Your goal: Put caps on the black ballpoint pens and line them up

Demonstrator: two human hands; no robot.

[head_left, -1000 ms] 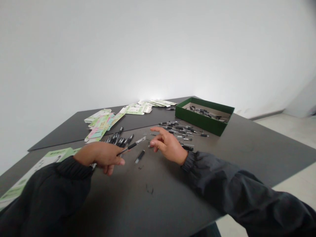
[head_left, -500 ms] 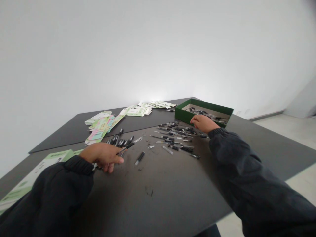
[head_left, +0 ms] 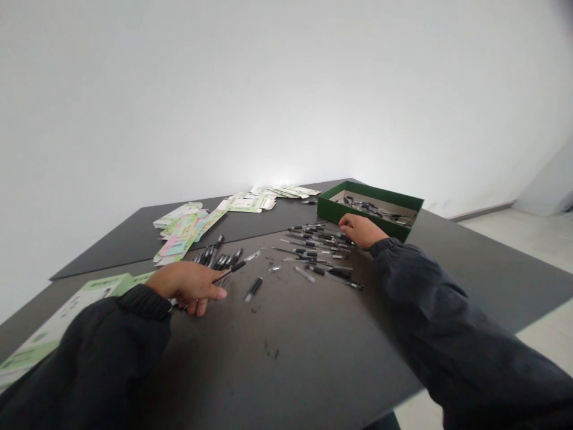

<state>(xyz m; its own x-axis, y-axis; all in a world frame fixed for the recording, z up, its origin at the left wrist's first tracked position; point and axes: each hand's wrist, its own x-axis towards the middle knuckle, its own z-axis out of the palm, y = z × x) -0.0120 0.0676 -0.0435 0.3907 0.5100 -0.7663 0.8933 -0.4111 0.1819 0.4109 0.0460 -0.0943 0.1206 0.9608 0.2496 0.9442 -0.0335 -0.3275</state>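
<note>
Green-white carton (head_left: pixel 62 322), lower left: could be shoved if left sleeve (head_left: pixel 111 334) is swung wide. Left hand (head_left: pixel 190 286), left of centre: curled, pen (head_left: pixel 237 267) pinched in fingers; could be dropped if grip is loosened. Dark pens (head_left: pixel 216 249) close behind: could be scattered by knuckles. Loose pens (head_left: pixel 310 254), centre: could be rolled by careless sweep. Right hand (head_left: pixel 358 231), right of centre: fingers bent, hold cannot be told; green box (head_left: pixel 330 209) could be bumped.
</note>
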